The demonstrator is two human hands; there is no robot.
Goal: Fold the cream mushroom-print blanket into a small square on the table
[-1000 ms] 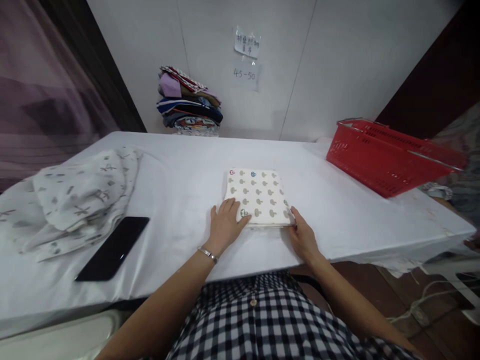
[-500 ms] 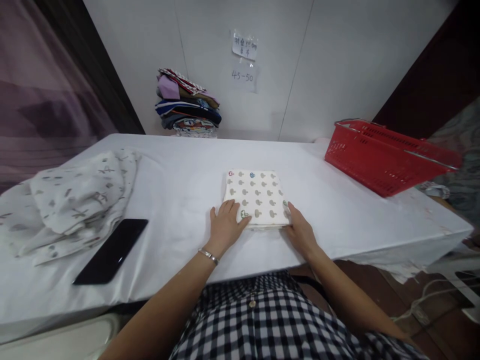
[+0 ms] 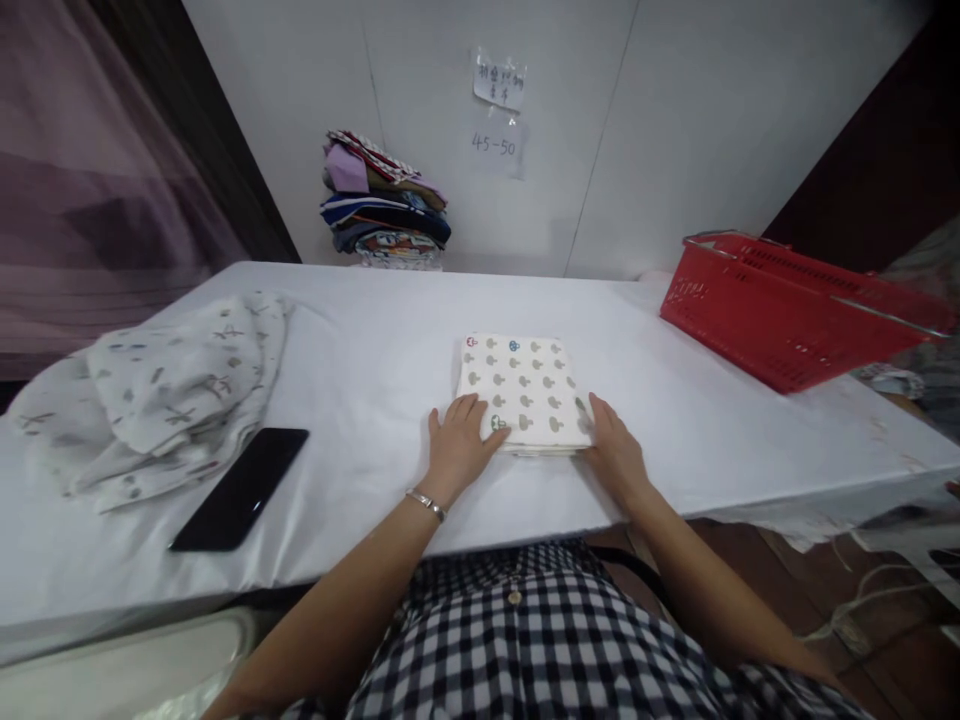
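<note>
A folded white cloth point(image 3: 525, 385) lies as a flat, layered square at the middle of the table. It is printed with rows of grey-beige mushroom shapes and a few red, blue and green ones. My left hand point(image 3: 459, 440) rests open at the near left corner, its fingers along the left side and its thumb spread over the near edge. Against the near right corner lies my right hand point(image 3: 619, 450), fingers stretched along the right edge. The right thumb is partly hidden by the cloth's corner.
A crumpled printed white cloth point(image 3: 180, 390) and a black phone point(image 3: 244, 490) lie to the left on the white-covered table point(image 3: 360, 380). A stack of folded fabrics point(image 3: 386, 215) stands by the wall. A red basket point(image 3: 787, 315) is at the far right.
The whole view has shifted slightly, so things appear a little further right. Both hands stay at the near corners of the folded cloth, with hardly any movement against it.
</note>
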